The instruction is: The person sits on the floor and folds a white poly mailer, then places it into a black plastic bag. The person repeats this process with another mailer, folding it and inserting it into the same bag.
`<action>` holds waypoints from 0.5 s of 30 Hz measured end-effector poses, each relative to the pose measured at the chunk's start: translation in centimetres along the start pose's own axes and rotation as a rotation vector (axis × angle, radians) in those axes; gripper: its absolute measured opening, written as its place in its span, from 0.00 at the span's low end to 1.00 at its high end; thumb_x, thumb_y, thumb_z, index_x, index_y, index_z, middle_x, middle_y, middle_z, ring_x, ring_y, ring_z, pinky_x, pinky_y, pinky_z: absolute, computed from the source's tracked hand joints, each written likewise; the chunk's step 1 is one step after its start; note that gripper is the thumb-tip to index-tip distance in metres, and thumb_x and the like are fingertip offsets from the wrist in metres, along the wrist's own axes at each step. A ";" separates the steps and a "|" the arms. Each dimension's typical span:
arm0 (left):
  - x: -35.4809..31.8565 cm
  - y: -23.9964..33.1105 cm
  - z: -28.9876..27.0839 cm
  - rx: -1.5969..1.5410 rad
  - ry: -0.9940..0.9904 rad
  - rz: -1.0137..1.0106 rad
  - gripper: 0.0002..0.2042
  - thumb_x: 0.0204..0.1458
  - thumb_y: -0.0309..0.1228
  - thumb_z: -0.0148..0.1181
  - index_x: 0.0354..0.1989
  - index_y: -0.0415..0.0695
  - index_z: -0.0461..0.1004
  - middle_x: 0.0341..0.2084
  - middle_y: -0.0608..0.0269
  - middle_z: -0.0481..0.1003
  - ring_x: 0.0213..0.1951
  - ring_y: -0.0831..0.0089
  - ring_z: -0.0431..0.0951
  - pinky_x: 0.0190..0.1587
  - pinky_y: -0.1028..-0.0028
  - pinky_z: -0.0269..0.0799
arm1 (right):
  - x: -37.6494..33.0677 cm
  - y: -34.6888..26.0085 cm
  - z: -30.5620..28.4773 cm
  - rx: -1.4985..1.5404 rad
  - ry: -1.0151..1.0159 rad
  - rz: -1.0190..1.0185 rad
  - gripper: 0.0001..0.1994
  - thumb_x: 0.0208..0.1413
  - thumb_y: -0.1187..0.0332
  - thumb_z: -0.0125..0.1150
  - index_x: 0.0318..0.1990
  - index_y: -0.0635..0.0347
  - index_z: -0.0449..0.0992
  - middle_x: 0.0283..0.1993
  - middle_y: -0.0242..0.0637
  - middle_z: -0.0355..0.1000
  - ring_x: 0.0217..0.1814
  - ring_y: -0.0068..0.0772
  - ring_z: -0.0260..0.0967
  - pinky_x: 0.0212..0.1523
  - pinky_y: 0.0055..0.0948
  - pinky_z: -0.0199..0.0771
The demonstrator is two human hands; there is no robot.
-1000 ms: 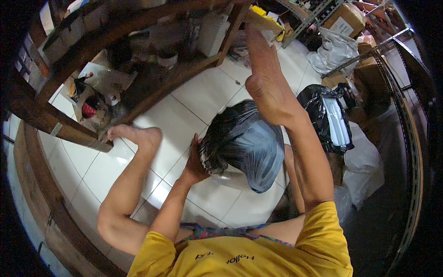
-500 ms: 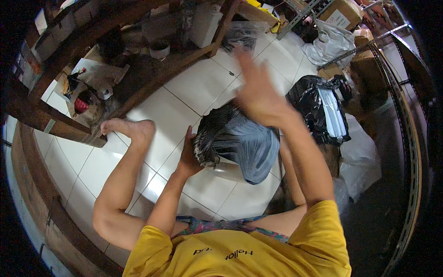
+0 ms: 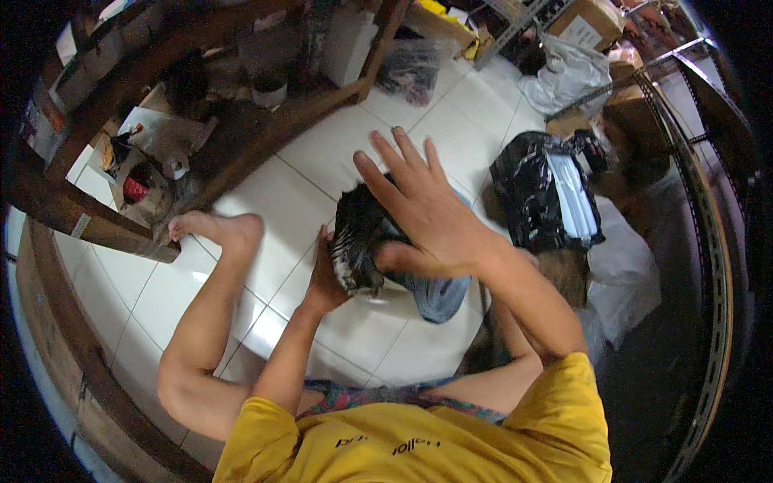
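A thick folded bundle of black and grey plastic bags [image 3: 440, 299] stands on the tiles between my legs. Its black, crinkled left end is bunched up, and the grey layers curve round at the near right. My left hand [image 3: 328, 278] grips that left end from the side, thumb up, the other fingers partly hidden behind the plastic. Above the bundle, my right hand [image 3: 427, 201] is spread wide with nothing in it, covering much of the top. Whether its thumb touches the plastic I cannot tell.
To the right lies a black plastic bag [image 3: 515, 189] with pale blue folded sheets [image 3: 573, 197] showing. Clear plastic [image 3: 624, 274] is beside it. A wooden shelf frame [image 3: 266, 149] stands at the left, metal racking [image 3: 708, 338] at the right. A whitish sack [image 3: 568, 76] sits farther back.
My right hand has swung down and left over the bundle, its fingers now spread. My left hand keeps its hold on the bundle's left end.
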State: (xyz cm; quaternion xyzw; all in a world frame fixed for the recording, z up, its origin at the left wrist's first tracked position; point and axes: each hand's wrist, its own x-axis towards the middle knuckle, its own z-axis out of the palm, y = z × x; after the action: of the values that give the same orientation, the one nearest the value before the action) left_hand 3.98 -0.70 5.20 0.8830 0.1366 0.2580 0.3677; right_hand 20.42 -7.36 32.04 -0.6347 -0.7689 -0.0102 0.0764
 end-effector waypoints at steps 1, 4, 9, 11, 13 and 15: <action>0.1 0.7 -0.6 0.201 -0.039 0.034 0.54 0.48 0.50 0.71 0.72 0.34 0.39 0.62 0.50 0.63 0.67 0.52 0.57 0.76 0.48 0.32 | -0.1 -0.8 -1.7 0.050 0.084 -0.018 0.56 0.48 0.24 0.47 0.74 0.62 0.52 0.75 0.67 0.43 0.77 0.78 0.37 0.70 0.77 0.33; 1.1 -0.4 0.2 0.210 -0.023 0.056 0.45 0.51 0.51 0.66 0.69 0.38 0.51 0.62 0.52 0.64 0.68 0.52 0.56 0.76 0.45 0.29 | 0.2 -0.5 -1.4 -0.050 0.064 -0.017 0.57 0.46 0.22 0.47 0.74 0.62 0.53 0.75 0.68 0.42 0.77 0.78 0.37 0.70 0.77 0.33; 0.0 -0.8 0.3 -0.173 -0.001 -0.057 0.51 0.51 0.47 0.69 0.72 0.41 0.38 0.64 0.52 0.63 0.69 0.52 0.55 0.76 0.49 0.31 | 0.2 -2.0 -2.4 0.055 0.095 -0.059 0.59 0.45 0.20 0.44 0.74 0.61 0.53 0.75 0.70 0.41 0.78 0.75 0.35 0.71 0.76 0.31; 1.0 -1.7 1.7 -0.344 0.003 -0.142 0.54 0.49 0.44 0.71 0.72 0.41 0.33 0.64 0.52 0.62 0.69 0.52 0.55 0.76 0.51 0.32 | 0.3 -2.9 0.2 0.010 -0.072 -0.060 0.65 0.42 0.14 0.35 0.73 0.67 0.54 0.76 0.70 0.39 0.80 0.73 0.31 0.71 0.75 0.27; 1.2 -1.4 1.4 -0.281 -0.015 -0.125 0.57 0.47 0.42 0.74 0.72 0.41 0.30 0.64 0.51 0.63 0.69 0.53 0.57 0.76 0.52 0.33 | 0.4 -3.7 -2.1 0.011 -0.025 -0.072 0.64 0.43 0.14 0.36 0.72 0.68 0.54 0.76 0.70 0.39 0.80 0.74 0.30 0.71 0.75 0.26; 1.1 -0.2 0.8 -0.124 -0.042 -0.053 0.59 0.45 0.40 0.75 0.72 0.39 0.29 0.62 0.50 0.64 0.67 0.52 0.59 0.76 0.52 0.35 | -0.2 -3.7 -2.5 0.042 -0.024 -0.059 0.62 0.44 0.17 0.40 0.73 0.65 0.54 0.76 0.70 0.39 0.79 0.76 0.32 0.70 0.76 0.28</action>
State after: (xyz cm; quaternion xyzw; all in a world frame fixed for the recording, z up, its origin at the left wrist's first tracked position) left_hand 5.31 -0.56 4.99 0.8597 0.1359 0.2377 0.4311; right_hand 17.14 -8.56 34.76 -0.6101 -0.7882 0.0112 0.0802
